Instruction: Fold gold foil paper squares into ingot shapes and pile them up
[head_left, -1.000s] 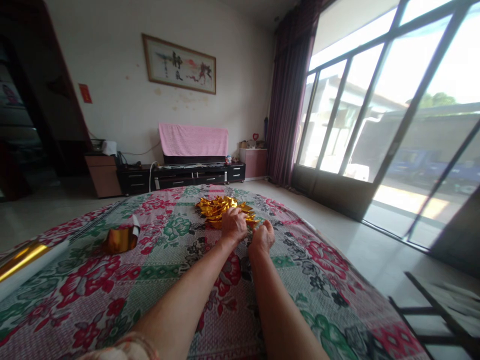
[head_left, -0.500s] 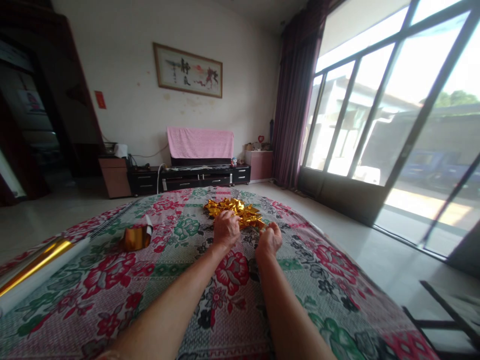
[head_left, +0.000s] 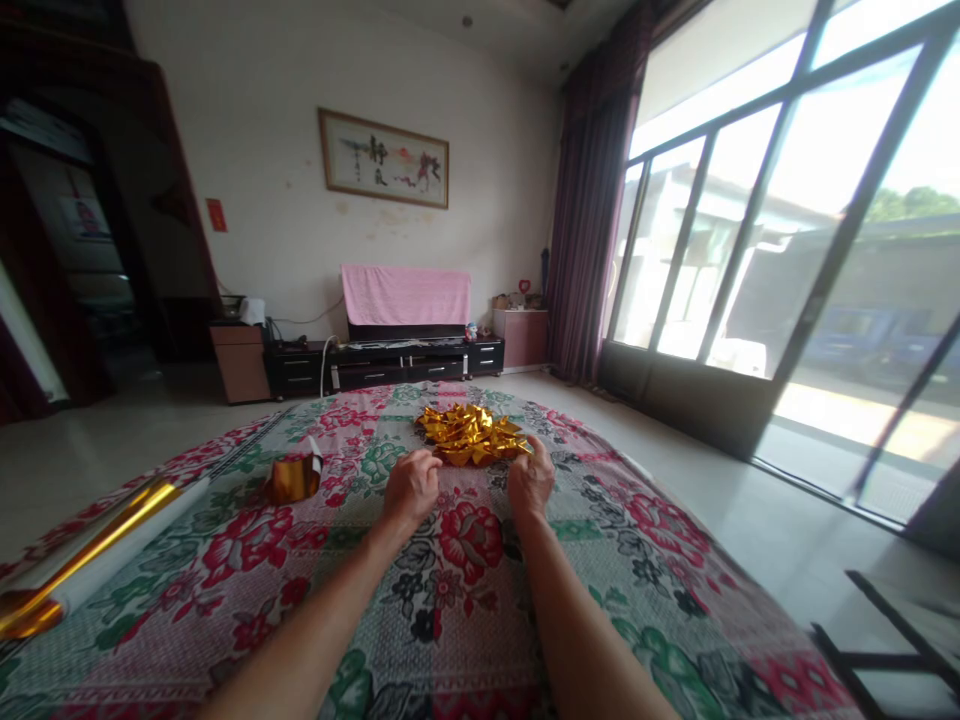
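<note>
A shiny gold foil decoration (head_left: 471, 432) with many folded points lies on the flowered tablecloth (head_left: 495, 610) in front of me. My right hand (head_left: 531, 480) is closed at its right edge, with thumb and fingers pinching a foil tip. Just off the near left side of the foil, my left hand (head_left: 412, 490) is closed, fingers curled in. What its fingertips hold, if anything, is hidden. A curled strip of gold foil (head_left: 292, 480) with a white backing stands to the left of that hand.
On the table's left side lies a roll of gold foil (head_left: 105, 560) with a white back. Beyond the table is a low black cabinet (head_left: 375, 370) under a pink cloth (head_left: 405, 295). A dark-framed chair (head_left: 877, 660) stands at the lower right, near the glass doors.
My left hand has come away from the foil decoration, moving left and toward me. The right hand stays at the right edge. The view has tilted up slightly, showing more ceiling.
</note>
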